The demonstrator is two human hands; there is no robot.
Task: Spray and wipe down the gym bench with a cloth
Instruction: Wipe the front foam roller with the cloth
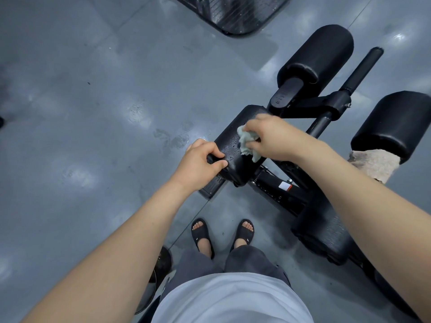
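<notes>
The black gym bench's padded seat (235, 131) lies in the middle of the view, its surface wet with droplets. My right hand (270, 138) is shut on a crumpled pale green cloth (247, 144) and presses it onto the pad. My left hand (201, 163) grips the pad's near left corner, fingers curled over the edge. No spray bottle is in view.
Two black roller pads (319, 52) (394, 124) and a bar (359, 71) stand behind the seat. A beige towel (373, 165) hangs on the right roller. The bench frame (279, 192) runs right. My sandalled feet (221, 234) stand on wet grey floor (93, 113). Another machine's base (233, 12) sits at the top.
</notes>
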